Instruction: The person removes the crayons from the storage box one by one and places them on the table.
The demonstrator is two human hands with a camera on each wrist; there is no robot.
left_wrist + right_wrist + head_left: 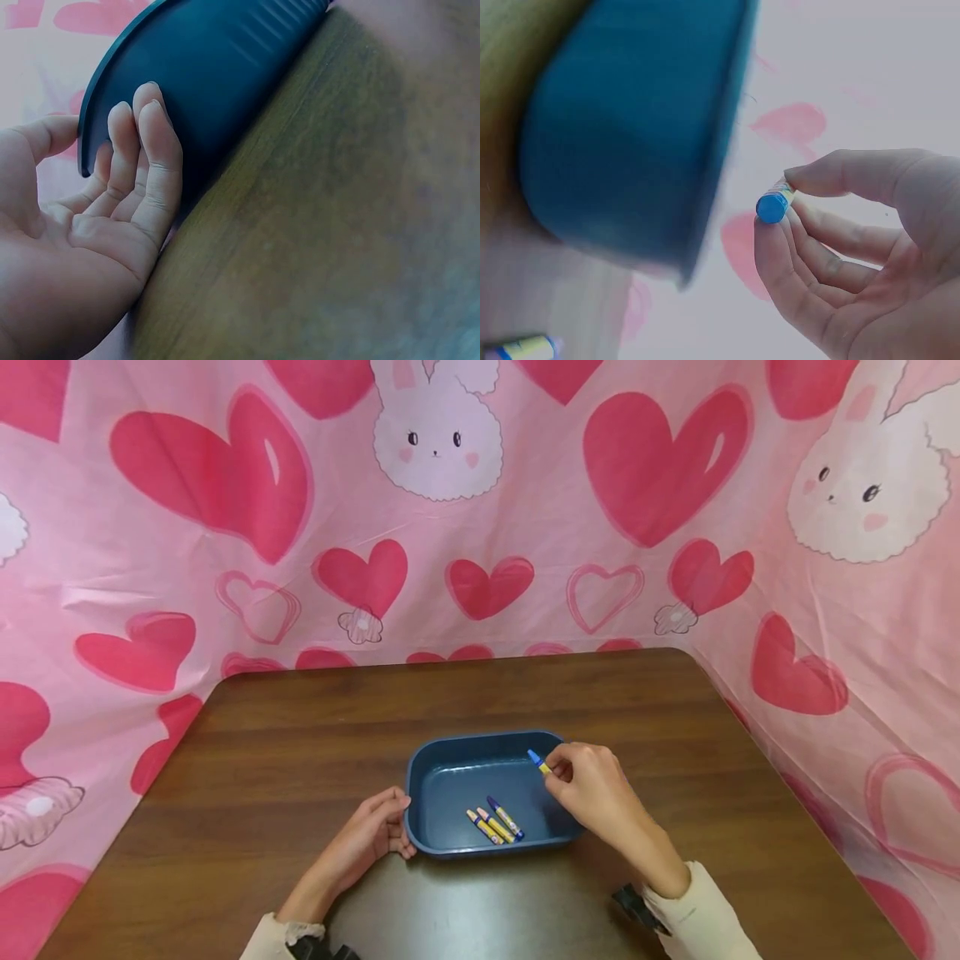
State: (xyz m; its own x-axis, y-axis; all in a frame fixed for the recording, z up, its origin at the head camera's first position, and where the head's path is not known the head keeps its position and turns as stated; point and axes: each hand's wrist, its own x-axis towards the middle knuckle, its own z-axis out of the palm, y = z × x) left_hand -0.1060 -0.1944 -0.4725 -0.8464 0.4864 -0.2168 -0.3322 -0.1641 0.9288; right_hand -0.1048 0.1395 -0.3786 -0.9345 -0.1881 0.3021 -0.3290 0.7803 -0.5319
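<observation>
A dark blue tray [465,852] with rounded corners sits on the table. My left hand [375,827] grips its left end, the thumb at the rim and the other fingers against the outer wall [202,82]. Over the tray's right side, my right hand [596,785] pinches a blue crayon [537,761] in a yellow wrapper between thumb and fingertips. Its blue end [772,209] points at the camera in the right wrist view. Inside the tray, toward the near side, lie a purple crayon [506,817] and two pale-tipped crayons, one [484,827] left of the other [496,825].
Brown wood-grain table [315,727] lies all round the tray. In the right wrist view, another yellow-wrapped crayon [525,349] lies outside the tray at the lower left corner. A pink cloth [420,535] with hearts and rabbits hangs behind and beside the table.
</observation>
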